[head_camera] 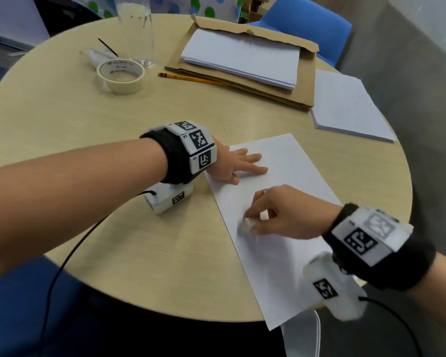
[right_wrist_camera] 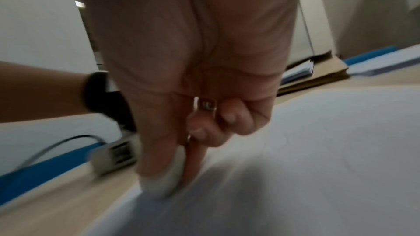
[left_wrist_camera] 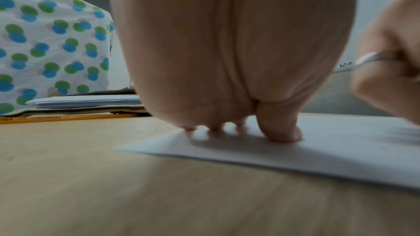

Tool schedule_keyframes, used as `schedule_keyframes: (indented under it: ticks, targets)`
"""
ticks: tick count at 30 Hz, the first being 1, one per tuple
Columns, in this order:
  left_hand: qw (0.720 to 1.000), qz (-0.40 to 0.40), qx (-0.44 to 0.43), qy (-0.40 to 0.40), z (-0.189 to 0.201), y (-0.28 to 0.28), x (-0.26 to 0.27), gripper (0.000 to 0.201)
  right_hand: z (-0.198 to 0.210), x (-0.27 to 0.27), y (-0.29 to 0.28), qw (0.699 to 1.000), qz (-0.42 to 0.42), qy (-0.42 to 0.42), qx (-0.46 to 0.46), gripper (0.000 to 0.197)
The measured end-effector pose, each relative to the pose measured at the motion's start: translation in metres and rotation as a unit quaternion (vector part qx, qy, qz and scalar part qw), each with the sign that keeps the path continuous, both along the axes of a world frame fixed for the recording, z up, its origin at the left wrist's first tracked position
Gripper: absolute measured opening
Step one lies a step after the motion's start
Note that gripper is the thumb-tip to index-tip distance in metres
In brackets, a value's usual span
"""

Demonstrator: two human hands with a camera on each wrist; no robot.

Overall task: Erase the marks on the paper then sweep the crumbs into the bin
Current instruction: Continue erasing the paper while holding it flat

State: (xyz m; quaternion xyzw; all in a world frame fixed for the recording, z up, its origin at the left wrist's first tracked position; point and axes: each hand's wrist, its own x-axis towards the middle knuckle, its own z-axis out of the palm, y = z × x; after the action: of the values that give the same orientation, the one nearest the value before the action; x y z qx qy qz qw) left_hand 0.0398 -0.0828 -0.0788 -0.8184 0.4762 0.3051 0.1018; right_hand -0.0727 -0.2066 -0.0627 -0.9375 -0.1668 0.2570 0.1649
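Observation:
A white sheet of paper [head_camera: 289, 202] lies on the round wooden table [head_camera: 113, 253], its near corner hanging over the front edge. My left hand [head_camera: 238, 164] presses flat on the sheet's far left corner with straight fingers [left_wrist_camera: 281, 132]. My right hand [head_camera: 268, 215] pinches a small white eraser [head_camera: 247, 224] between thumb and fingers and holds it against the paper [right_wrist_camera: 318, 168] near the left edge. In the right wrist view the eraser [right_wrist_camera: 168, 179] touches the sheet, blurred. No marks or crumbs can be made out.
At the back lie a roll of masking tape [head_camera: 120, 76], a clear glass [head_camera: 135, 29], a yellow pencil [head_camera: 193, 78], and a paper stack [head_camera: 242, 56] on a brown envelope. More sheets [head_camera: 345, 104] sit at the right. A white bin rim [head_camera: 304, 333] shows below the table edge.

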Motion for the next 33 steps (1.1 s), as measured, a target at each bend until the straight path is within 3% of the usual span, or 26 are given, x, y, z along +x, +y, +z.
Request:
schedule_keyframes:
  ticks: [2,4,6,8,10,12,17,19,22,24,29,33]
  targets:
    - [1.0,0.0,-0.003,-0.002,0.002,0.0,-0.001,0.059,0.005,0.018,0.0,0.999,-0.046,-0.015,-0.008,0.017]
    - [1.0,-0.002,-0.018,0.006,0.002,0.002,-0.001,0.056,0.001,0.037,0.003,0.99,-0.105,-0.094,0.0,0.016]
    - [1.0,0.0,-0.02,0.011,0.003,0.002,-0.001,0.056,-0.005,0.036,0.008,0.984,-0.111,-0.136,0.009,0.015]
    - [1.0,0.003,-0.008,0.005,0.004,0.001,0.0,0.059,-0.006,0.016,0.008,0.991,-0.055,-0.119,0.008,0.015]
    - [1.0,-0.002,0.004,-0.002,0.003,0.0,0.001,0.06,-0.004,-0.003,0.005,0.999,-0.006,-0.048,-0.002,0.017]
    - [1.0,-0.005,0.008,-0.004,0.001,-0.001,0.001,0.061,0.001,0.001,0.002,1.0,-0.011,-0.004,-0.001,0.019]
    - [1.0,0.0,-0.014,0.02,0.003,0.001,0.0,0.055,-0.006,0.036,0.006,0.983,-0.14,-0.121,0.014,0.017]
    - [1.0,0.004,-0.004,0.013,0.004,0.001,0.001,0.058,-0.008,0.019,0.01,0.986,-0.11,-0.12,0.028,0.014]
    - [1.0,0.005,0.005,0.01,0.003,-0.001,0.002,0.061,-0.003,-0.008,0.008,0.999,-0.029,-0.027,0.009,0.015]
    - [1.0,0.005,0.01,0.007,0.002,-0.002,0.002,0.062,0.003,-0.005,0.002,0.999,-0.033,0.012,-0.006,0.02]
    - [1.0,0.004,0.011,0.011,-0.001,0.0,0.003,0.069,0.0,0.037,-0.006,0.978,-0.183,-0.096,0.018,0.022]
    - [1.0,0.006,0.008,0.001,-0.001,-0.002,0.001,0.062,-0.007,0.014,-0.002,0.986,-0.13,-0.1,-0.002,0.021]
